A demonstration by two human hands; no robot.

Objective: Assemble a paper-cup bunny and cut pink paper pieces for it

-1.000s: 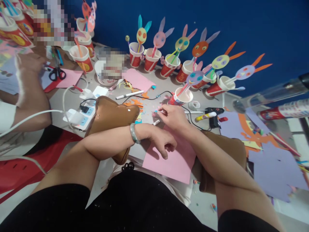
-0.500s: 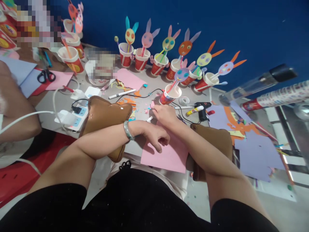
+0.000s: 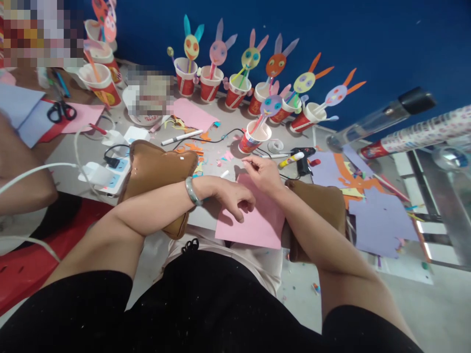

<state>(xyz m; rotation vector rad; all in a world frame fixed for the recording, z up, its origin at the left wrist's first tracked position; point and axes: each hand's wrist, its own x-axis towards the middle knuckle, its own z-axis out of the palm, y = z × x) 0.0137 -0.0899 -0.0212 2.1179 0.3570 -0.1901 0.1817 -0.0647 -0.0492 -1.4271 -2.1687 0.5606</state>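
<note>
Head view: the left hand (image 3: 233,196) rests with loosely curled fingers on the upper left part of the pink paper sheet (image 3: 253,220), holding nothing. The right hand (image 3: 263,171) sits at the sheet's far edge, thumb and forefinger pinched together; whether a scrap lies between them cannot be told. The sheet lies directly under both hands, its near edge overhanging the tabletop (image 3: 221,147) toward the lap.

Edges and room: a brown pad (image 3: 158,176) lies under the left forearm, a second brown pad (image 3: 316,206) under the right forearm. Between them the sheet fills the gap. Just beyond the right hand stands a red paper cup (image 3: 252,139) with a rabbit figure on a straw; a glue gun (image 3: 300,159) lies just to its right. Paper scraps (image 3: 224,158) lie just beyond the left hand. A white marker (image 3: 182,138) lies farther off, beyond the left pad.

Surface and room: grey tabletop, littered. A row of rabbit cups (image 3: 235,90) lines the blue wall (image 3: 368,29). A power strip (image 3: 110,171) lies left of the left pad. Purple paper (image 3: 382,220) lies right of the right pad. Another person's arm (image 3: 22,186) occupies the far left.
</note>
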